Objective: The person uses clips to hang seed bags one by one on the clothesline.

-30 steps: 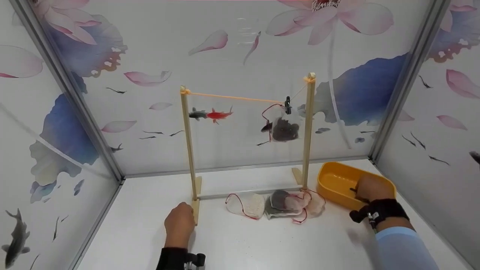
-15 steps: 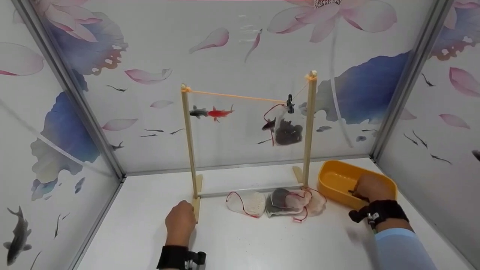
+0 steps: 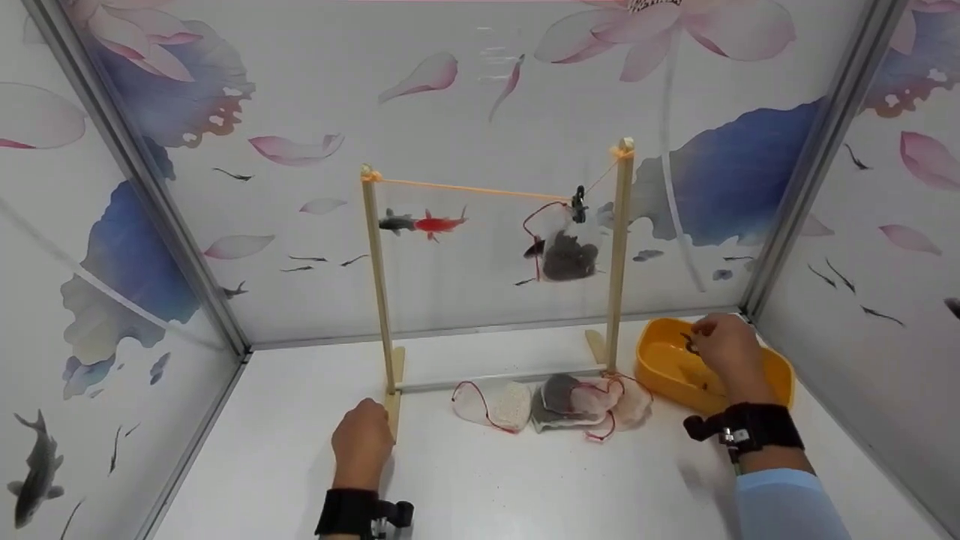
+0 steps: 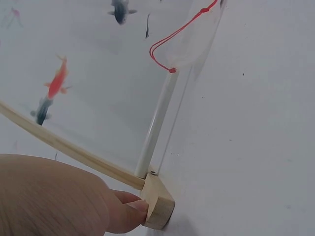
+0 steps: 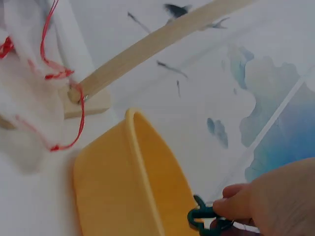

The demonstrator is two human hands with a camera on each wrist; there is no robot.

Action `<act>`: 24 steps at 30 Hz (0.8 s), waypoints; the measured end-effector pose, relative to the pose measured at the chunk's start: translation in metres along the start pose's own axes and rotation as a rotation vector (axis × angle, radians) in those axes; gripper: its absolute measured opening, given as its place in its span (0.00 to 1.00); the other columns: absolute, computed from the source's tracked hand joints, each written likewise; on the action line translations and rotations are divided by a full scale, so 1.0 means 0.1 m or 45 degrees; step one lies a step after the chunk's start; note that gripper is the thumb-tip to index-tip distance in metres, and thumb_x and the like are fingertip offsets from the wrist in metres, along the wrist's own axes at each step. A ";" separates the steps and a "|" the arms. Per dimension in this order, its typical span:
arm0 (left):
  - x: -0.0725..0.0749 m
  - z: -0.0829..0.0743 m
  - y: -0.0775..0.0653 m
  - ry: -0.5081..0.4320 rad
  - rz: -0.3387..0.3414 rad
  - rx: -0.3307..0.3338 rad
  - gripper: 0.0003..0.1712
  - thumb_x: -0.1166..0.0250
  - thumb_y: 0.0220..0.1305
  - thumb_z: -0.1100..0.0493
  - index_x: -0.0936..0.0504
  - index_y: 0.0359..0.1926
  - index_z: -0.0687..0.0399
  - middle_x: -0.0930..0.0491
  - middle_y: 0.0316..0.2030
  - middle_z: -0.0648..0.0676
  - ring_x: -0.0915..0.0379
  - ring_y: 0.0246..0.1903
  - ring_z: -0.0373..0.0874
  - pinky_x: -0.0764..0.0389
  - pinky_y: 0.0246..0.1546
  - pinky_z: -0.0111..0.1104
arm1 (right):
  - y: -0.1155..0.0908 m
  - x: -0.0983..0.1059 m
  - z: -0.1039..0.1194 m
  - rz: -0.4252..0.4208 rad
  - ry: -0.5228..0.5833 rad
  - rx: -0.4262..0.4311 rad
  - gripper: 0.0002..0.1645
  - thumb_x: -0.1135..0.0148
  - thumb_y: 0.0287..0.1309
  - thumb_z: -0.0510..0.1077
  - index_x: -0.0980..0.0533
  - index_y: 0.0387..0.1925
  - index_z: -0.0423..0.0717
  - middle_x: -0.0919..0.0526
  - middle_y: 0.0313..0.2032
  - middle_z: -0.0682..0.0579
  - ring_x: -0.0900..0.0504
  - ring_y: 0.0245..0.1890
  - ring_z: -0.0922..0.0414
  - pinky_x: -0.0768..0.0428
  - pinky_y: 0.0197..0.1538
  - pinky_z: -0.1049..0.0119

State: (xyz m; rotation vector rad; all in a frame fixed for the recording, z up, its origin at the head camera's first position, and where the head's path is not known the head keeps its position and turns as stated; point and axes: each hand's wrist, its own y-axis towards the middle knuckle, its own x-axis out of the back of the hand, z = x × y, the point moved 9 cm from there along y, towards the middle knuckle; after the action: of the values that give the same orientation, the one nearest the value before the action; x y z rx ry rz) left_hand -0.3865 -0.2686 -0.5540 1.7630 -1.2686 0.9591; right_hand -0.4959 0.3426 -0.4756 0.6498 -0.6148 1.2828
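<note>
My left hand [image 3: 362,442] pinches the front end of a wooden foot [image 4: 158,202] under the left post [image 3: 379,292] of a rack. An orange string [image 3: 465,187] runs between the rack's two posts. From it, near the right post [image 3: 620,262], hangs a sheer drawstring pouch [image 3: 570,259] with dark contents, held by a dark clip [image 3: 578,204]. Over the yellow basin [image 3: 649,375], my right hand [image 3: 731,356] pinches a dark green clothes clip [image 5: 201,216] between thumb and fingers. Part of that clip is hidden by the fingers.
Several sheer drawstring pouches [image 3: 570,405] with red cords lie in front of the rack's white crossbar [image 3: 450,388]. Another small dark item [image 3: 712,387] is at the basin's near side. Printed panels [image 3: 480,285] enclose the white table at the back and sides.
My right hand has risen from inside the yellow basin and moved slightly left and back, bringing up the clip. The hanging pouch sways a little. My left hand stays on the foot.
</note>
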 end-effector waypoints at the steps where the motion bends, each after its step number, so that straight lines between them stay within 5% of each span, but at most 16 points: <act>1: 0.00 0.00 0.00 0.003 -0.001 -0.001 0.09 0.29 0.62 0.75 0.15 0.31 0.59 0.18 0.27 0.57 0.18 0.29 0.51 0.17 0.28 0.45 | -0.01 -0.02 0.04 -0.005 0.044 0.001 0.18 0.38 0.84 0.40 0.15 0.65 0.35 0.15 0.64 0.29 0.12 0.56 0.37 0.10 0.53 0.52; 8: 0.02 -0.03 -0.02 0.027 -0.021 -0.025 0.12 0.32 0.64 0.76 0.16 0.28 0.57 0.21 0.25 0.55 0.21 0.27 0.49 0.21 0.25 0.42 | -0.24 -0.27 0.64 0.033 0.536 0.125 0.19 0.31 0.81 0.40 0.16 0.66 0.36 0.14 0.62 0.33 0.07 0.50 0.52 0.07 0.49 0.68; 14: 0.10 -0.12 -0.04 -0.018 -0.042 -0.011 0.06 0.30 0.69 0.71 0.08 0.39 0.61 0.14 0.36 0.58 0.16 0.36 0.55 0.16 0.31 0.47 | -0.47 -0.63 1.05 0.151 0.713 0.199 0.14 0.28 0.78 0.38 0.13 0.60 0.37 0.09 0.53 0.39 0.08 0.43 0.59 0.08 0.48 0.70; 18: 0.25 -0.41 -0.07 -0.088 -0.081 -0.088 0.12 0.24 0.71 0.64 0.06 0.53 0.60 0.10 0.47 0.60 0.13 0.48 0.59 0.11 0.42 0.51 | -0.59 -0.87 1.31 0.217 0.738 0.264 0.12 0.24 0.74 0.36 0.11 0.55 0.38 0.06 0.48 0.44 0.08 0.41 0.57 0.08 0.47 0.70; 24: 0.48 -1.07 -0.21 -0.156 -0.108 -0.429 0.11 0.22 0.75 0.56 0.05 0.54 0.51 0.09 0.49 0.50 0.11 0.48 0.48 0.11 0.46 0.41 | -0.79 -1.13 1.66 0.319 0.799 0.391 0.08 0.22 0.71 0.34 0.10 0.49 0.36 0.05 0.44 0.45 0.08 0.41 0.58 0.09 0.46 0.70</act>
State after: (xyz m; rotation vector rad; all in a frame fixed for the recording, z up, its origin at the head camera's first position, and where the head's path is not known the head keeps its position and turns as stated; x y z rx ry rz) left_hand -0.3712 -0.1881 -0.4668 1.6130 -1.3331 0.5580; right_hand -0.4476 0.1333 -0.4533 0.3849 0.0238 1.7327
